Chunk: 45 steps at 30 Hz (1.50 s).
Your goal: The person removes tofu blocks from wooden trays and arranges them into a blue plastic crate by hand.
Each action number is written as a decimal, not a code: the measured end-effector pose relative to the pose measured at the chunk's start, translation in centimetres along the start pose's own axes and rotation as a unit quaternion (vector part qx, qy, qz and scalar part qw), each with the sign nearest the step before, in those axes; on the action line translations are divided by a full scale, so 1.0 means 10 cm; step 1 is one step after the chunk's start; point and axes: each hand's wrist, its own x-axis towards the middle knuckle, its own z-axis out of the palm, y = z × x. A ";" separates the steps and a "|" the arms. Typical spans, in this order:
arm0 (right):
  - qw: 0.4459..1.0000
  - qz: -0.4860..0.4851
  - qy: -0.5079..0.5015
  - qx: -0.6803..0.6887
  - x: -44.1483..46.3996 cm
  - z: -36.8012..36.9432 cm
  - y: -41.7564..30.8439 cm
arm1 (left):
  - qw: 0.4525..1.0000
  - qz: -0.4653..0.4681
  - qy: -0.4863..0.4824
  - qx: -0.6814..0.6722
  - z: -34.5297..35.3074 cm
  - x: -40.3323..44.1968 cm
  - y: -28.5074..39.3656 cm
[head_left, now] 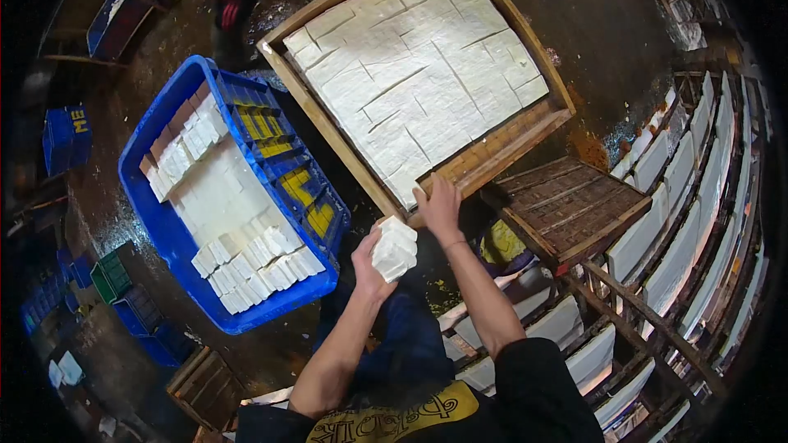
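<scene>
My left hand (373,262) is wrapped round a small stack of white blocks (395,249), held below the near corner of a wooden tray. White slabs (419,66), cut by many lines, cover most of this wooden tray (324,135). At the tray's near corner is my right hand (439,207), its fingertips at the edge of the white slabs; what is between them, if anything, is too small to tell. On the left stands a blue crate (164,238) with rows of white blocks (254,267) along two ends.
A slatted wooden tray (566,205) lies to the right. Racks with white sheets (669,230) fill the right side. Another person's hand (230,13) shows at the top left. More blue crates (66,139) and a wooden crate (205,385) stand at the left.
</scene>
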 end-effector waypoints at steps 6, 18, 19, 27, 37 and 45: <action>0.985 -0.048 0.117 -0.116 -0.20 0.71 0.04 | 0.999 0.008 0.020 -0.036 0.06 -0.27 0.22; 0.921 -0.028 0.014 0.387 -0.45 -1.38 -0.76 | 0.998 0.036 -0.027 -0.041 0.54 0.57 0.30; 0.949 -0.081 -0.017 0.304 -0.46 -1.52 -0.90 | 0.998 0.058 -0.029 -0.012 0.66 0.60 0.21; 0.977 -0.183 -0.095 0.060 -0.08 -1.43 -0.60 | 0.999 0.030 -0.038 -0.020 1.03 0.80 -0.28; 0.940 0.227 0.255 0.000 2.39 -2.16 1.36 | 0.991 -0.040 -0.104 -0.073 1.08 0.53 0.09; 0.941 0.129 0.313 0.022 2.87 -2.09 1.99 | 0.997 -0.027 -0.023 -0.067 0.78 0.21 0.25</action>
